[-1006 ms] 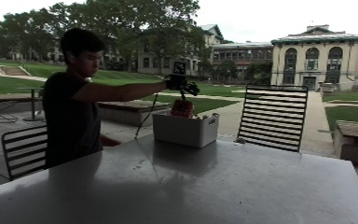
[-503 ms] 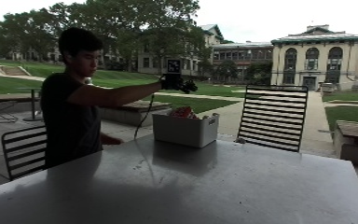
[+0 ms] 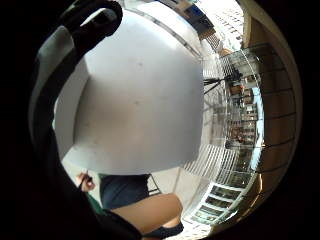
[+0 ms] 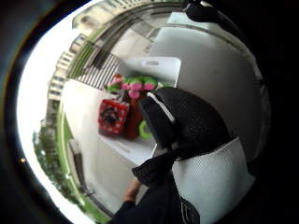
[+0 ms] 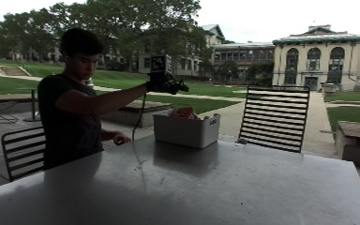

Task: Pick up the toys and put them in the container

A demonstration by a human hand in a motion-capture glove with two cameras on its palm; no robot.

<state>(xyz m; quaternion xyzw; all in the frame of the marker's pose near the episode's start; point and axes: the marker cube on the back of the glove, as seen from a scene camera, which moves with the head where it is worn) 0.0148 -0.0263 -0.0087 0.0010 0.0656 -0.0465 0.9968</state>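
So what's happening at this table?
A person stands at the table, tidying toys into a white container. The gloved right hand is raised above the container and holds nothing. Toys, red, pink and green, already lie inside it. The bare hand hangs near the table's edge.

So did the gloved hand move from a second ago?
Yes. The gloved hand rose a little and pulled back toward the person, away from above the white bin.
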